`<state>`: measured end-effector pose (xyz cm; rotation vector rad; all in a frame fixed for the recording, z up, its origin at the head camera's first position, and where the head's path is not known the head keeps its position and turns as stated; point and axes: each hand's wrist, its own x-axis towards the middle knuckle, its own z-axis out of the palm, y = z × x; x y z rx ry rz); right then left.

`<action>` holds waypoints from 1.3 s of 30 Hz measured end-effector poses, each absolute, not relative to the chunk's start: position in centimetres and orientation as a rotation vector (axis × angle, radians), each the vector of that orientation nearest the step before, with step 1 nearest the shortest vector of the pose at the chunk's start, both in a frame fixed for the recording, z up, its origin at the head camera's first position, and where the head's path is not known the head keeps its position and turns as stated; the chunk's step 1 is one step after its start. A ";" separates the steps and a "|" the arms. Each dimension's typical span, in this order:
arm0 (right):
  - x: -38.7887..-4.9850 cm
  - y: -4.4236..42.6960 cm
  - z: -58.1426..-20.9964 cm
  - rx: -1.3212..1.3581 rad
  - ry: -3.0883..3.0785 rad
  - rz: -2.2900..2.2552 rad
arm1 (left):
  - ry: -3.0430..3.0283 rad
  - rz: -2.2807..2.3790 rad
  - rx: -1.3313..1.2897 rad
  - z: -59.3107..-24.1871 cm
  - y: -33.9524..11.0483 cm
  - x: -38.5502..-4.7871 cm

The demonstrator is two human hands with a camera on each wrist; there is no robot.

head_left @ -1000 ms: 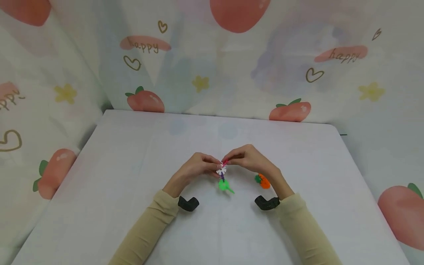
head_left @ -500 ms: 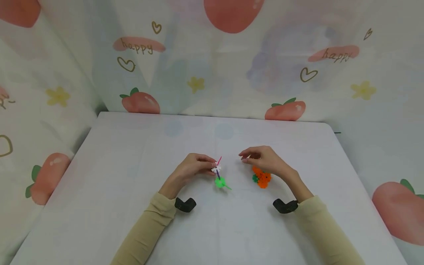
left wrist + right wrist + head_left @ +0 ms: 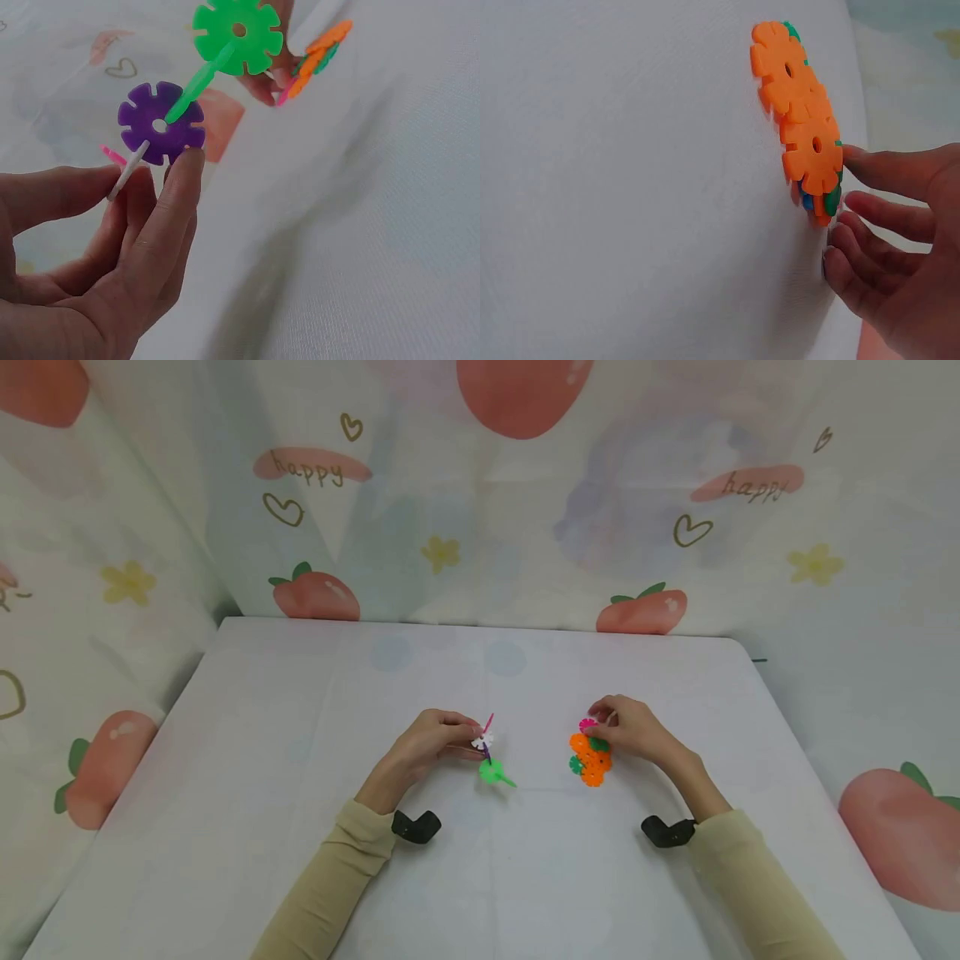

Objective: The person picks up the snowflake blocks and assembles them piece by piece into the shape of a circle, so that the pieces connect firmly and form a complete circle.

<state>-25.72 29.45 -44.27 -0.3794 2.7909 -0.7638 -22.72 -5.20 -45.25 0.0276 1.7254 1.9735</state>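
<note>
Thumb and fingers of my left hand [image 3: 431, 739] pinch a white notched snowflake disc [image 3: 129, 169] in a small chain of interlocking plastic discs. A pink disc [image 3: 489, 722] joins on above; a purple disc [image 3: 161, 124] and two green discs [image 3: 238, 34] follow on the other side. The chain hangs above the table. My right hand [image 3: 630, 724] has its thumb and fingertips around the edge of another pink disc [image 3: 587, 725], at the far end of a loose pile of orange discs [image 3: 596, 764]. The fingers partly hide that pink disc.
Green discs [image 3: 575, 765] and a blue disc [image 3: 807, 201] show among the orange ones on the white table [image 3: 337, 685]. Black wrist mounts sit at the left sleeve [image 3: 417, 827] and right sleeve [image 3: 667, 832]. A patterned cloth [image 3: 495, 527] hangs behind the table.
My right hand has left the chain's pink disc and moved right to the pile, its fingers now at a loose pink disc. The left hand still holds the chain, shifted slightly left in view.
</note>
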 end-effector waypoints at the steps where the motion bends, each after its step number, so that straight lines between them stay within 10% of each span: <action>1: -25.8 29.5 -44.4 -0.362 2.796 -0.750 | 1.724 1.973 0.028 -45.2 -5.2 -22.7; 39: -25.9 22.7 -43.9 -0.573 2.527 -1.336 | 1.932 1.937 -0.023 -45.0 -5.0 -22.5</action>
